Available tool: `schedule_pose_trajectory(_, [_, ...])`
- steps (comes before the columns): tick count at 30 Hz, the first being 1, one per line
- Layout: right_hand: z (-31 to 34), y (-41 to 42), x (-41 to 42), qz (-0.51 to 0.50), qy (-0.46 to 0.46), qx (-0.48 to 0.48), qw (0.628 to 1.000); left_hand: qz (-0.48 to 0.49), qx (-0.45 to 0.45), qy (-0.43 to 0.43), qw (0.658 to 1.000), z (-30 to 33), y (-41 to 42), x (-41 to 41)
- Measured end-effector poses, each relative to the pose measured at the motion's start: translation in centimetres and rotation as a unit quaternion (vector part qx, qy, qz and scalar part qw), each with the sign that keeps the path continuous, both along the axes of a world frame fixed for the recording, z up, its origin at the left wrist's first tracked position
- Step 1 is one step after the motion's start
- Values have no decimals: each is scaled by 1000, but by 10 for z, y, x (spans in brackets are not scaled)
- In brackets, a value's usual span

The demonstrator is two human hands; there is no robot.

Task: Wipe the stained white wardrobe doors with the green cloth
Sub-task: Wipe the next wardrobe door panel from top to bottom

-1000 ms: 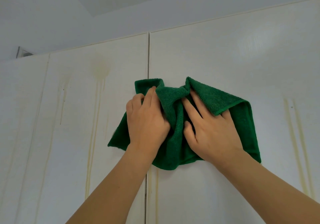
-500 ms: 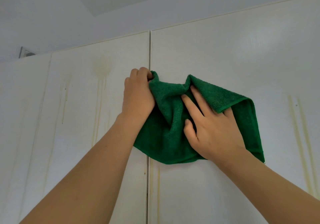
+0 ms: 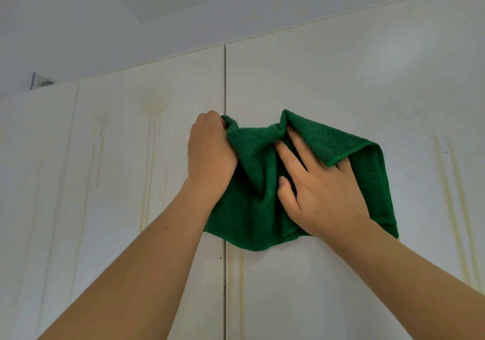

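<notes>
— Since a second ago the left hand has climbed from the middle of the green cloth to its upper left corner, hasn't it?

— Yes, and the cloth's left side has drawn in with it; earlier its left edge spread well over the left door, now only a narrow strip crosses the seam. Over the last half second almost nothing has shifted.

— Count for me.

— One cloth, two hands, three door panels in view: a narrow one at far left, the left door, and the right door.

— How do the hands lie?

— Left hand shows its back, fingers curled over the cloth's top left corner, gripping it right at the seam between the doors. Right hand lies flat, fingers spread and pressing the bunched cloth against the right door; a fold covers the outer fingertips.

— And the stains?

— Yellowish drip streaks run down the left door, another pair stands on the right door just beyond the cloth, and faint ones trail below it beside the seam.
</notes>
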State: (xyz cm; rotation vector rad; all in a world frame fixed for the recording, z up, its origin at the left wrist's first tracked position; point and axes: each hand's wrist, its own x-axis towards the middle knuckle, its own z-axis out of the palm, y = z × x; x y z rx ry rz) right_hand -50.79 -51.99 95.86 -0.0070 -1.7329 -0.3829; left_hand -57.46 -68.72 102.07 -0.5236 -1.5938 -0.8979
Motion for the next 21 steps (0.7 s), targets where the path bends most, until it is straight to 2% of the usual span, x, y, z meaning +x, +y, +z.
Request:
schedule_pose_trajectory(5, [1,1,1,-5,-8,1,1000,-9,21,3,1000,12,6,4])
schedule_pose_trajectory(8, [1,0,1,-5,-4,-1,1000,-22,20,43,999,-24,8,-4])
schedule_pose_trajectory(11, [-1,-2,1,-1,2,0,1000,13,-24,108,994,-78,6,-17])
schedule_pose_trajectory(13, [-2,-2,1,-2,2,0,1000,32,-57,124,990,-92,6,-28])
schedule_pose_trajectory(17, [-1,-2,-2,-17,-3,3,1000,50,-120,145,981,-55,10,-36])
schedule_pose_trajectory(21, [0,3,-6,-29,-4,16,999,58,-104,134,984,-17,13,-34])
